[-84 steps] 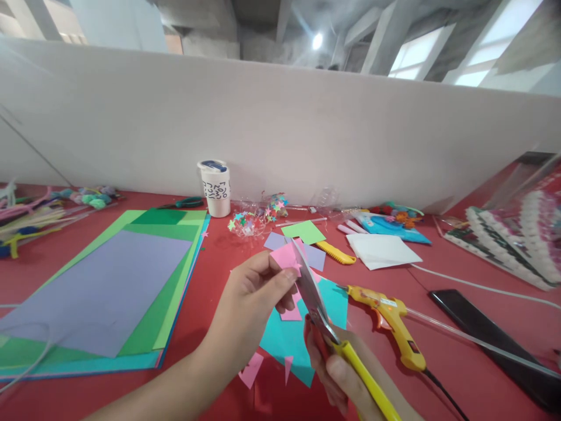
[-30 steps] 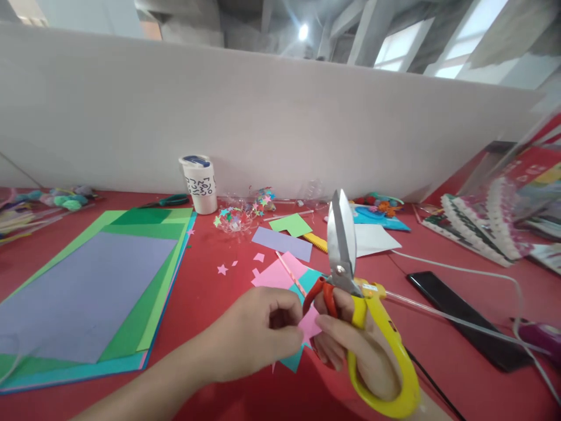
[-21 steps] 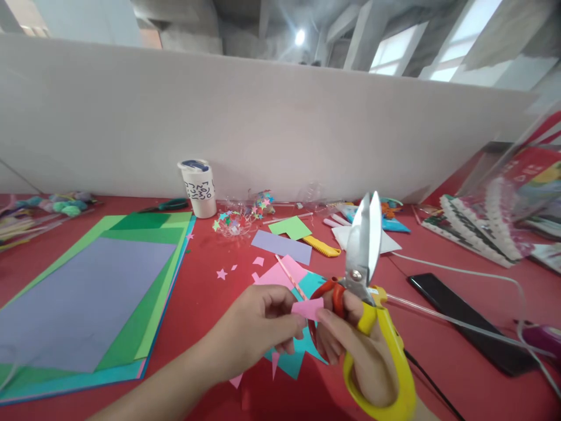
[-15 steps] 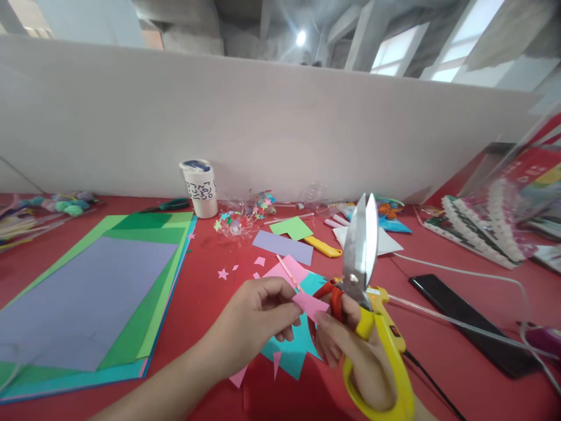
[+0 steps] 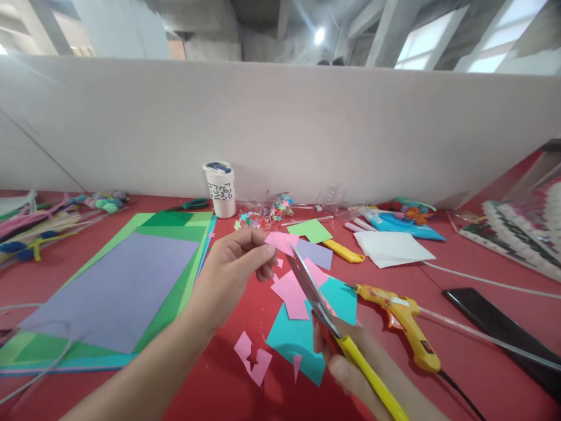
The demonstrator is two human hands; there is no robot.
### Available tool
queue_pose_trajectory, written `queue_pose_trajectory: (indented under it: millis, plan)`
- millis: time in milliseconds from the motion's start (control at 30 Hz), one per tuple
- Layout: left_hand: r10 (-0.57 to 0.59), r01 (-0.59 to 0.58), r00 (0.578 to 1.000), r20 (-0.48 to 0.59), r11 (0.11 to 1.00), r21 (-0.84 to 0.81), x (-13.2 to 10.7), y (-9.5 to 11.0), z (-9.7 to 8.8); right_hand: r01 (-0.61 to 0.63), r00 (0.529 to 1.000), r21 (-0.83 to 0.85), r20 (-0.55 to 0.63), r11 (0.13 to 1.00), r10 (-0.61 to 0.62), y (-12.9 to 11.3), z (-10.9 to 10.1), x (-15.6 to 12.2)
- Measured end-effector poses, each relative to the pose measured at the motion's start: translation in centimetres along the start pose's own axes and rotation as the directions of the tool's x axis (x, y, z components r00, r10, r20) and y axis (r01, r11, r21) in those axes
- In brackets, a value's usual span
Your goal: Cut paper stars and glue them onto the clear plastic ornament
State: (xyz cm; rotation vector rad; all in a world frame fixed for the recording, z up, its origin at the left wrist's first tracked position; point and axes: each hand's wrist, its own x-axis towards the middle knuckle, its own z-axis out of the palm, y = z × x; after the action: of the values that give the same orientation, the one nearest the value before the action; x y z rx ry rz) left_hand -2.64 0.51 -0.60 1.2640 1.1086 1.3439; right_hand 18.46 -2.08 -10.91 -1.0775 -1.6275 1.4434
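Pink paper piece (image 5: 281, 241) sat pinched between the thumb and fingertips of the left hand (image 5: 232, 270), held up above the red table (image 5: 438, 275) just left of the frame's centre. The right hand (image 5: 350, 365), at the lower centre, was wrapped around the yellow and red handles of the scissors (image 5: 315, 298). Their blades slanted up and left, with the tip right at the piece's lower right edge. Whether the blades were parted could not be told.

Below the hands lay a teal sheet (image 5: 298, 342) with a pink sheet (image 5: 294, 289) overlapping its upper edge. A pink scrap (image 5: 253, 365) with a star-shaped hole lay just left of the teal corner.

A yellow glue gun (image 5: 403, 318) lay close to the right of the scissors, its nozzle pointing toward them. A stack of coloured sheets (image 5: 118, 286) filled the left, its right edge near the left wrist. Bare red table showed between that stack and the teal sheet. A white partition (image 5: 307, 128) closed off the table's far edge.
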Motion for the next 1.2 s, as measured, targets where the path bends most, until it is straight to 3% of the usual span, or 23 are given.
queue_pose_trajectory:
  millis: [167, 533, 800, 1033, 1200]
  plan:
    - [-0.045, 0.037, 0.995, 0.094, 0.996, 0.083, -0.4, 0.3, 0.7, -0.042, 0.998, -0.04, 0.053, 0.998, 0.044, -2.2, -0.1, -0.3]
    - [-0.06, 0.054, 0.993, 0.099, 0.996, 0.068, -0.6, 0.5, 1.1, -0.05, 0.999, -0.116, 0.004, 0.992, 0.051, -4.6, 0.4, -0.8]
    - [-0.043, 0.038, 0.996, 0.084, 0.997, 0.065, -0.7, 0.3, 1.1, -0.012, 0.999, -0.13, -0.033, 0.991, 0.007, -4.7, 0.6, -1.1]
    - [-0.051, 0.045, 0.994, 0.096, 0.997, 0.061, -0.8, 0.1, 0.9, 0.019, 1.0, -0.182, 0.024, 0.983, -0.015, -4.4, 0.1, -1.2]
    - [-0.058, 0.053, 0.993, 0.102, 0.997, 0.05, -0.7, -0.1, 1.0, -0.043, 0.999, -0.165, -0.01, 0.985, 0.042, -4.1, 0.2, -0.8]
